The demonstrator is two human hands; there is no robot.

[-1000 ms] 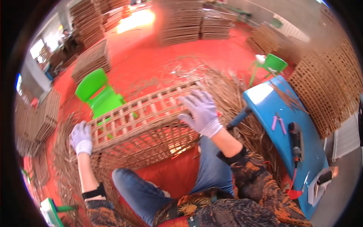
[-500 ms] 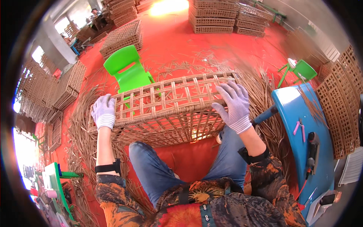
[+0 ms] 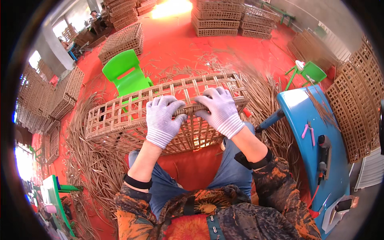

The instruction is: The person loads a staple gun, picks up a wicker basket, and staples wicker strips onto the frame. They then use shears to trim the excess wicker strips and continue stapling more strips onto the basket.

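Change since the frame half a second earlier: both gloved hands have moved inward along the woven wicker basket (image 3: 189, 109), the left hand (image 3: 164, 120) from its left end and the right hand (image 3: 221, 112) from its right end. Basket location: in front of the person's legs (image 3: 230, 168), long near rim running crosswise. Fingers, both hands: bent over the middle of the near rim, thumbs on the person's side, clamped on the wicker (a short length of rim shows between them). Pose: knuckles up, forearms (image 3: 140, 164) angled inward. Pink-handled pliers (image 3: 305, 131) lie toward the blue table's (image 3: 336, 160) left edge
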